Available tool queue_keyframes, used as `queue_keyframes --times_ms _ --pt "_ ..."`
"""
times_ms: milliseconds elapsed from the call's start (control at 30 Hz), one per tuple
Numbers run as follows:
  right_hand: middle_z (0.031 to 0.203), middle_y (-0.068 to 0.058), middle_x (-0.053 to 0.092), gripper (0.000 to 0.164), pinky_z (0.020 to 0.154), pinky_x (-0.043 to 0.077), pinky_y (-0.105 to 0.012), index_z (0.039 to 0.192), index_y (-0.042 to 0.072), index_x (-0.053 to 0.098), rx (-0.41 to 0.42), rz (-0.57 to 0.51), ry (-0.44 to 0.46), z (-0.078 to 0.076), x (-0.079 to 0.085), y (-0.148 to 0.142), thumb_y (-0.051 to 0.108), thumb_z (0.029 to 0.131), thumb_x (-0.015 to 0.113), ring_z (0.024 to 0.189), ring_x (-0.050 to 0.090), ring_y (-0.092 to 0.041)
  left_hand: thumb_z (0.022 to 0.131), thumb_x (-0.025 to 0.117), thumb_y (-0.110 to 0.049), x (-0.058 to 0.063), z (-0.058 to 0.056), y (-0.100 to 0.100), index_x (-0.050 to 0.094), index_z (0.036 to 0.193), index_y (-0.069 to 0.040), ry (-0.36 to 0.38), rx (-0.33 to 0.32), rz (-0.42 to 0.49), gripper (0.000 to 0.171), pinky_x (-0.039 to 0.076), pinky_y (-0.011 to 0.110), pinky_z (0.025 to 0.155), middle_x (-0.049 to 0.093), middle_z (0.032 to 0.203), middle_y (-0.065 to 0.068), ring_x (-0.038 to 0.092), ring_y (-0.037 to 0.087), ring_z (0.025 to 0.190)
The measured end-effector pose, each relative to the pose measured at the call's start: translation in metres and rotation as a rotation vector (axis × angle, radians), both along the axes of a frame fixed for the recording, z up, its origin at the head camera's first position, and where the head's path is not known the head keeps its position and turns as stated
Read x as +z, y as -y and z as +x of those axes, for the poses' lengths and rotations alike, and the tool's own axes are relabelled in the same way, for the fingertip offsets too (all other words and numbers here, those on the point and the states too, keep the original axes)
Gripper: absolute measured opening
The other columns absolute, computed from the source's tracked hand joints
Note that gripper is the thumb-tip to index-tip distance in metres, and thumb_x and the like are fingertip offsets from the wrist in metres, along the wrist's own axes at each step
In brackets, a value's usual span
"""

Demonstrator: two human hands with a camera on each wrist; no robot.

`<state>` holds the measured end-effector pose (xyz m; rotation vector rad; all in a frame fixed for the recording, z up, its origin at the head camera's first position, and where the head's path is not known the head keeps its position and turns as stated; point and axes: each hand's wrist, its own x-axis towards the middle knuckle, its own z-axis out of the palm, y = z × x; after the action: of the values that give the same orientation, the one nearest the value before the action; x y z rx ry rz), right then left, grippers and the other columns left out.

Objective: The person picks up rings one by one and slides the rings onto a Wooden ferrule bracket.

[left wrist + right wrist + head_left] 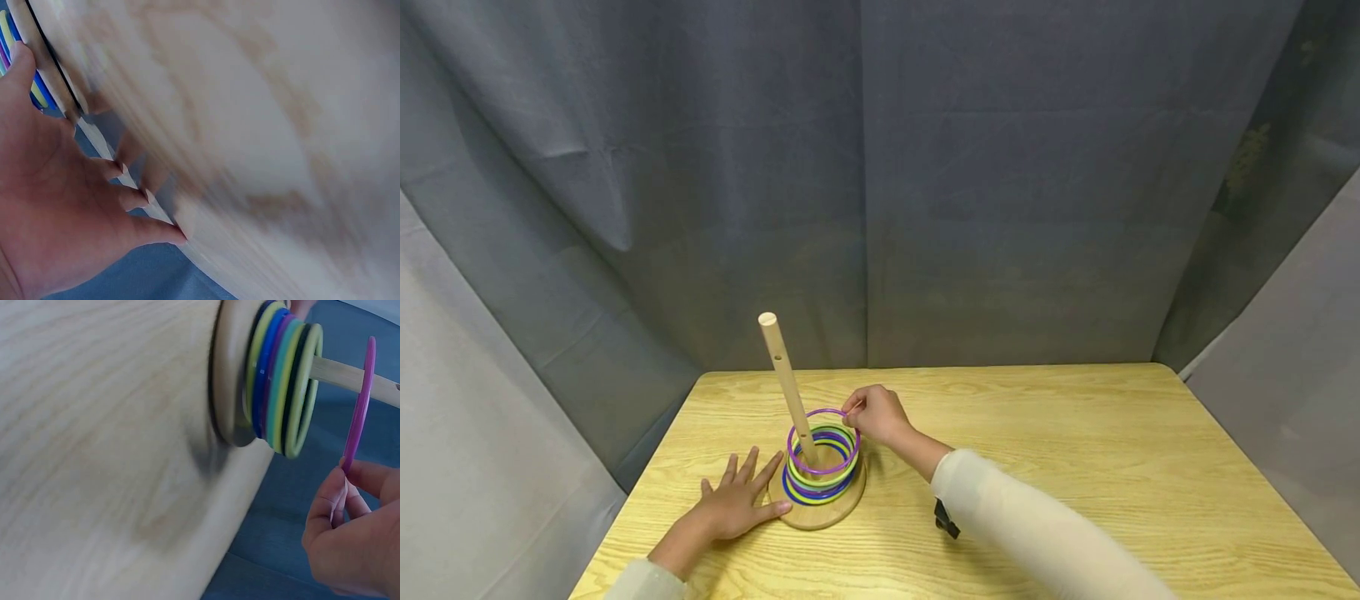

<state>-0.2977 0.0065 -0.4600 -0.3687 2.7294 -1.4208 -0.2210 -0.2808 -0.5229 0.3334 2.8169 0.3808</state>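
A purple ring encircles the wooden peg, pinched at its edge between the thumb and fingers of my right hand. In the right wrist view this purple ring hangs apart from the stacked rings below it. Those rings, in yellow, blue, purple, teal, dark and yellow-green, lie around the peg's foot on a round wooden base. My left hand rests on the table with its fingers spread, its thumb at the base's left edge. In the left wrist view the fingertips touch the wooden surface.
The light wood-grain table extends to the right of the base. Grey curtains hang behind it and at both sides. A small black strap piece shows below the right sleeve.
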Motion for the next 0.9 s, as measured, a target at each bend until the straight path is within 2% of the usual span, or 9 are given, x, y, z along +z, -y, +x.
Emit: queue_keyframes --times_ms 300,533,733,900 --pt "0.072 0.003 0.067 0.005 0.057 0.046 -0.023 0.088 0.008 0.078 -0.037 0.008 0.035 0.002 -0.018 0.001 0.003 0.086 0.079 0.064 0.058 -0.011 0.095 0.049 -0.076 -0.001 0.000 -0.001 0.017 0.166 -0.031 -0.007 -0.003 -0.002 0.090 0.004 0.092 0.101 0.006 0.171 0.023 0.002 0.058 0.153" --pt "0.072 0.001 0.068 0.006 0.055 0.049 -0.023 0.088 0.007 0.075 -0.040 -0.051 0.082 0.005 -0.030 0.002 0.003 0.087 0.080 0.060 0.061 -0.011 0.095 0.049 -0.076 -0.002 0.000 -0.002 0.019 0.166 -0.031 -0.016 0.000 -0.006 0.090 0.005 0.092 0.100 0.008 0.171 0.024 0.004 0.058 0.153" --pt "0.073 0.001 0.070 0.009 0.054 0.051 -0.024 0.086 0.008 0.072 -0.041 -0.087 0.080 0.006 -0.034 0.002 0.006 0.087 0.081 0.059 0.063 -0.011 0.094 0.049 -0.077 -0.003 -0.001 0.000 0.019 0.166 -0.031 -0.012 0.002 -0.008 0.091 0.005 0.092 0.100 0.007 0.171 0.023 0.003 0.058 0.153" --pt "0.076 0.001 0.071 0.012 0.055 0.051 -0.025 0.089 0.009 0.072 -0.035 -0.079 0.063 0.009 -0.032 -0.002 0.015 0.090 0.082 0.060 0.064 -0.011 0.094 0.049 -0.077 -0.002 0.000 0.000 0.019 0.166 -0.031 -0.009 0.005 -0.005 0.091 0.004 0.092 0.101 0.007 0.171 0.023 0.003 0.057 0.153"
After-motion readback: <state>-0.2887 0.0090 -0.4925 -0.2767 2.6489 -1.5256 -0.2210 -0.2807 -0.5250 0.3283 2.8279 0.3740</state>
